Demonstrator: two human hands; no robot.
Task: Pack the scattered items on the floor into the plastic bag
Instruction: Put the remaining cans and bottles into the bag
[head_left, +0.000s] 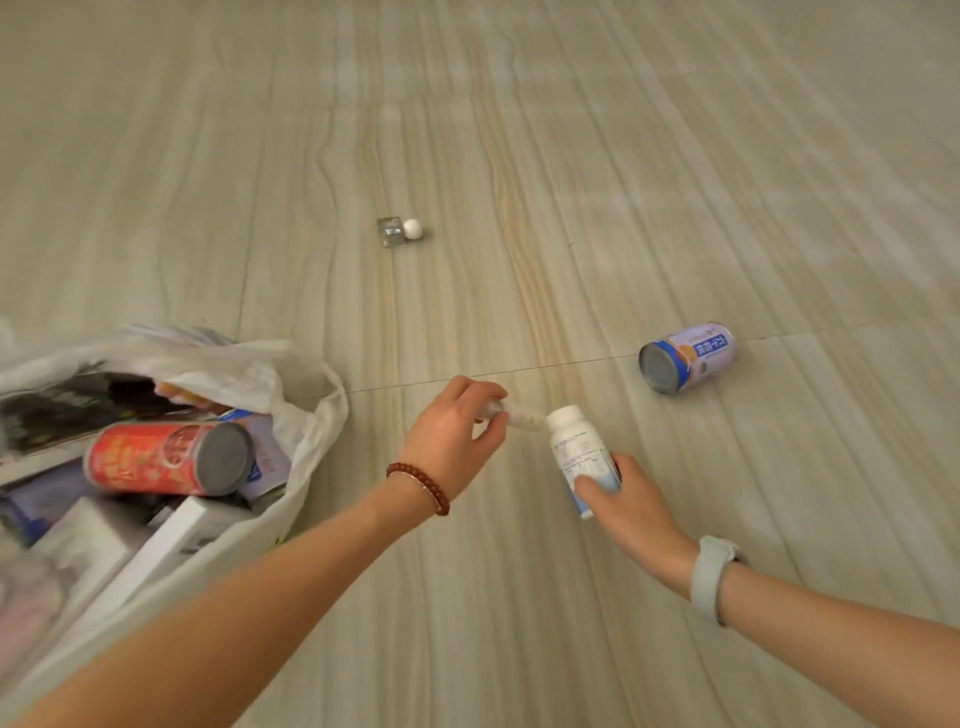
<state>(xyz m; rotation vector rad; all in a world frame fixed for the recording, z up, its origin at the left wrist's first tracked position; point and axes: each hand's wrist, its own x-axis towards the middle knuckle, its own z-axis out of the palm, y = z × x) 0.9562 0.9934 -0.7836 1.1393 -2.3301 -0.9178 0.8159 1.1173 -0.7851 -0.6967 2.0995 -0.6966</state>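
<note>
The white plastic bag (306, 431) lies open on the floor at the left, holding a red can (166, 460), white boxes and other items. My left hand (452, 441) pinches a small clear tube-like item (519, 415) just right of the bag. My right hand (631, 501) grips a white bottle (576, 447) with a white cap and printed label, its cap close to the small item. A blue and white can (688, 356) lies on its side at the right. Farther off lies a small clear bottle with a round white cap (399, 231).
The floor (571, 156) is pale tile with wood-like streaks, with a thin joint line running across just beyond my hands. A beaded bracelet is on my left wrist and a grey band on my right wrist.
</note>
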